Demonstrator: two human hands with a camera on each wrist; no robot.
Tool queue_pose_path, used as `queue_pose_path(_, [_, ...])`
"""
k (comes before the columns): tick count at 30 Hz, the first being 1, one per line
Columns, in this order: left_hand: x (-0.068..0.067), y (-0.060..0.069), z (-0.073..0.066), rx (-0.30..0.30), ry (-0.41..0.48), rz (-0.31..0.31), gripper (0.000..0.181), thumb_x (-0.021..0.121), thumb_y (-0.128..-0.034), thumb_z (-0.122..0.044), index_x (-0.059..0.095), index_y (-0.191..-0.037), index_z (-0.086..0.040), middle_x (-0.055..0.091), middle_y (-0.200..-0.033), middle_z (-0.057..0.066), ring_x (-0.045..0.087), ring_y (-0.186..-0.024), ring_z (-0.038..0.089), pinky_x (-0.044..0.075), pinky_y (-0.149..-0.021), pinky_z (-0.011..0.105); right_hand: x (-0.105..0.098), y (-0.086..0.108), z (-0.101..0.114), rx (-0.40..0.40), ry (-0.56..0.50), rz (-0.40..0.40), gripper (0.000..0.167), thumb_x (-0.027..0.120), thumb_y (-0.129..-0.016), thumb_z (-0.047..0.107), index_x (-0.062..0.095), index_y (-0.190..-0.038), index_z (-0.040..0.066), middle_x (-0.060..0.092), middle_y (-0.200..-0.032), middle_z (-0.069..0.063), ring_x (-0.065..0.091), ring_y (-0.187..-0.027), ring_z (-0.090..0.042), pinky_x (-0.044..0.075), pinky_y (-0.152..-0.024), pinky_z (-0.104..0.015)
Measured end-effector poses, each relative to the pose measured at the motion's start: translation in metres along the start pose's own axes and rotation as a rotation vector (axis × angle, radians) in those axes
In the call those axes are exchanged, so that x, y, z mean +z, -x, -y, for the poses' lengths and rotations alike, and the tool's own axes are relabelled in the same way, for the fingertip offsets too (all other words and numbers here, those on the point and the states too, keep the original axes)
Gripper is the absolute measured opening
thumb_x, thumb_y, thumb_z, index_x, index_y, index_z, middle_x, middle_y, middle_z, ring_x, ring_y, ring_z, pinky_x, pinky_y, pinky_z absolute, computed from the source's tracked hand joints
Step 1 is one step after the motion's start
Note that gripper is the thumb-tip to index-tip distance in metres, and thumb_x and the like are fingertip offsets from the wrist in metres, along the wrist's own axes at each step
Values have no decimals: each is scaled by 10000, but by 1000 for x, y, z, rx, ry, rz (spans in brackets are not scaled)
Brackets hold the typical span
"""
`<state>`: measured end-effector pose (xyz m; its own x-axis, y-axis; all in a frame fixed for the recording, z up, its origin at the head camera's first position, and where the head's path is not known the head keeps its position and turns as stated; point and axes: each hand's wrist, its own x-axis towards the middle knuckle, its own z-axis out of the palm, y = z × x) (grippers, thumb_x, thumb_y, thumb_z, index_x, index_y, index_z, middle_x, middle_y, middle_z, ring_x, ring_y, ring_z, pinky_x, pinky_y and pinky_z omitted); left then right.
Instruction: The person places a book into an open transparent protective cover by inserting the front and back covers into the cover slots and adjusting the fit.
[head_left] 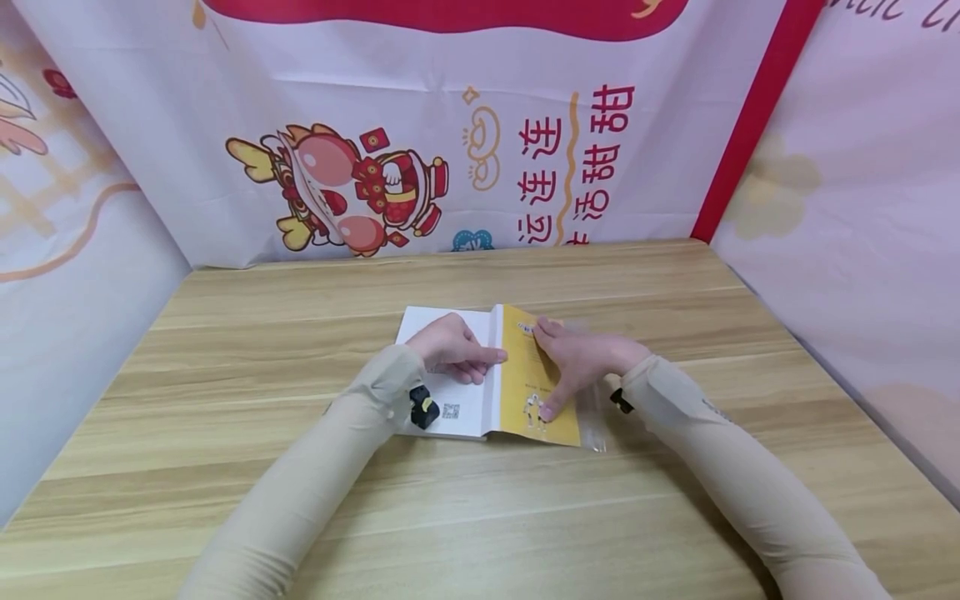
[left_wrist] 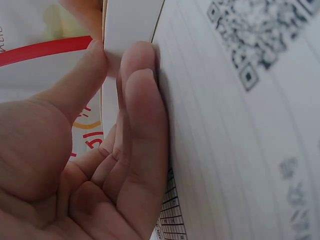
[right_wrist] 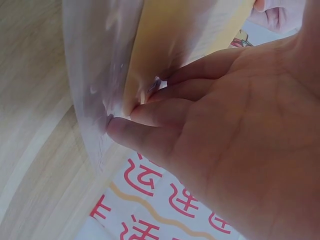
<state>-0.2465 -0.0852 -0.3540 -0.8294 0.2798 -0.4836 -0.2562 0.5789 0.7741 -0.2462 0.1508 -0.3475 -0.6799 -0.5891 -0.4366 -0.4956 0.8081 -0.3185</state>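
A booklet lies spread on the table, with a white page on the left and a yellow cover on the right. Clear plastic film extends past the cover's right edge. At the fold, my left hand pinches the cover's inner edge, its other fingers bent over the white page; the left wrist view shows the thumb against a pale strip. My right hand rests spread on the yellow cover, thumb low and fingers high. In the right wrist view its fingertips touch the film and the cover's edge.
The wooden table extends around the booklet on all sides. Printed cloth with red characters and a cartoon figure hangs behind the table's back edge, and more cloth hangs at both sides. A small black device sits at each wrist.
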Motion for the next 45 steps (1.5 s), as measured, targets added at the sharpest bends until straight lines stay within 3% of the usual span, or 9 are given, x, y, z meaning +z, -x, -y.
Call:
queue_pose_path(6, [2,2,-2,7,-17,-16,378,816,-810,-371,740,-791,-1,708,-717,100,635,-533,116,536,-525,217,0,0,1,15,11,0,1457,799,-593,712,-23,-1543,-26,-100,-1602,-187,-52,-1468,-300,56,-1174,-420])
queue_pose_path(19, [2,3,1,62,-35,10,376,789,-841,-363,736,-808,8,705,-722,106,630,-540,118,541,-537,224,0,1,1,-22,10,0,1436,797,-618,698,-22,-1539,-39,-107,-1597,-210,-60,-1464,-327,53,-1174,-440])
queue_pose_path(32, [6,-1,-1,40,-112,-46,403,807,-810,-399,718,-732,-14,686,-654,95,624,-511,116,496,-471,200,1,1,3,-28,6,-10,1420,806,-623,679,-2,-1541,-43,-95,-1595,-229,-42,-1462,-353,64,-1172,-463])
queue_pose_path(35, [4,0,-1,50,-112,-26,404,803,-814,-404,725,-743,-14,693,-670,95,630,-525,116,513,-491,208,0,1,3,-30,5,-8,1421,801,-623,688,-8,-1544,-32,-103,-1597,-217,-50,-1463,-338,63,-1173,-450])
queue_pose_path(41, [-7,2,3,58,-97,70,356,796,-825,-397,767,-816,-43,720,-768,100,640,-598,117,555,-610,233,1,-1,3,-35,-12,-4,1434,788,-620,706,-27,-1543,-28,-115,-1599,-208,-66,-1466,-311,64,-1176,-432])
queue_pose_path(45, [-8,2,2,50,-94,87,337,805,-819,-381,771,-832,-46,724,-786,101,643,-612,121,555,-625,232,1,0,3,-32,-12,-1,1435,788,-620,705,-35,-1543,-23,-117,-1599,-203,-71,-1466,-309,61,-1176,-435])
